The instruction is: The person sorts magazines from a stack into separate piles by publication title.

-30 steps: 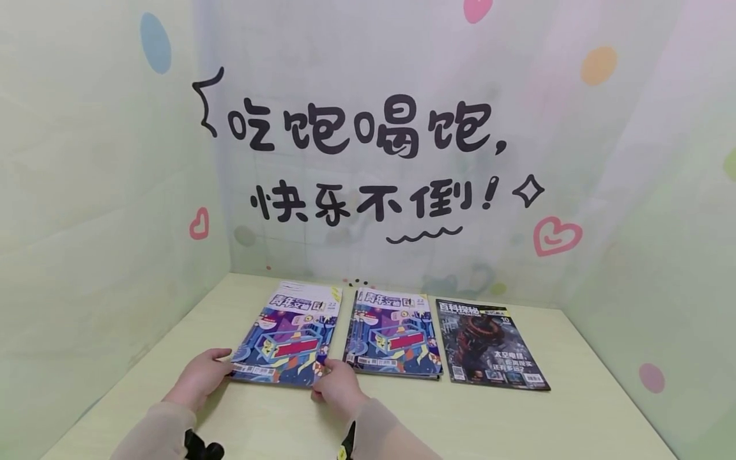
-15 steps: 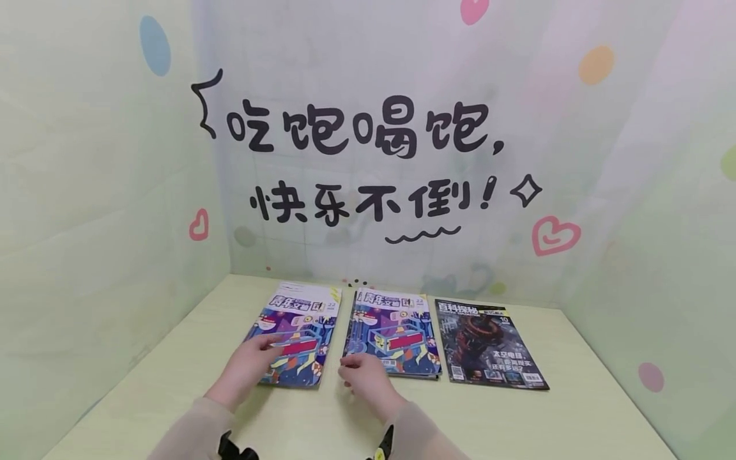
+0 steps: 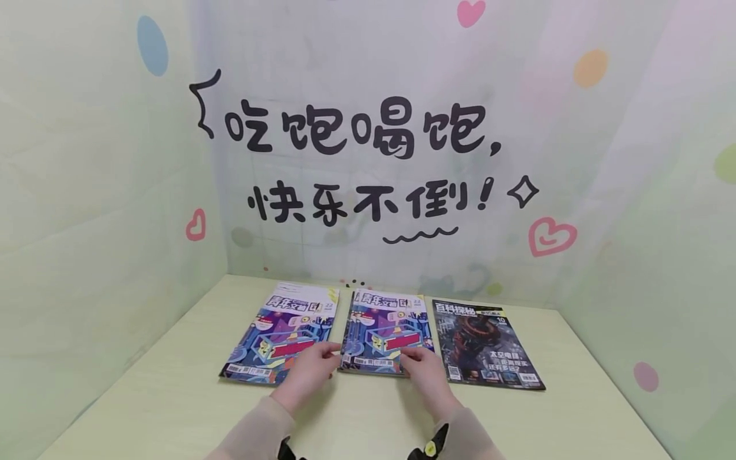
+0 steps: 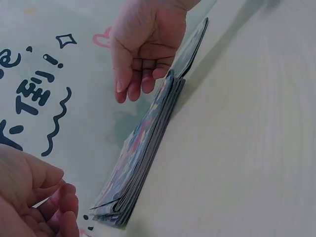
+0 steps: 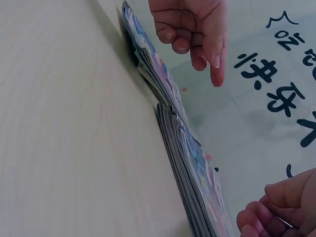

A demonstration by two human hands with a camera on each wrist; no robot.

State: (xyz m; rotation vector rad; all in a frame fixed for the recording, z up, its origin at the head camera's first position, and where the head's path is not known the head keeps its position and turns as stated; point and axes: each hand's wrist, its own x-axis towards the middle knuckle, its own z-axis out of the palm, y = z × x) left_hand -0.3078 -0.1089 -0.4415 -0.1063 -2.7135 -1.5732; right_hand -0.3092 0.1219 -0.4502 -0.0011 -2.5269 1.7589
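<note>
Three piles of magazines lie side by side in the head view: a left stack [image 3: 273, 345] and a middle stack [image 3: 384, 329] with purple-blue covers, and a dark magazine [image 3: 485, 345] at right. My left hand [image 3: 312, 374] is between the left and middle stacks, fingertips close to the middle stack's lower left edge. Over that stack's lower right corner is my right hand [image 3: 428, 377]. Both wrist views show the fingers loosely bent around nothing, with the left hand [image 4: 37, 197] and right hand [image 5: 281, 207] near the layered middle stack [image 5: 190, 173].
The magazines rest on a pale wooden table [image 3: 368, 428]. Behind them stands a printed fabric wall [image 3: 368, 255] with black lettering, and side walls [image 3: 103, 223] close in the table at left and right.
Both hands have left the sides of the left magazine stack and shifted right to the middle stack. The left stack's lower left corner is uncovered now; the stacks themselves stay in place.
</note>
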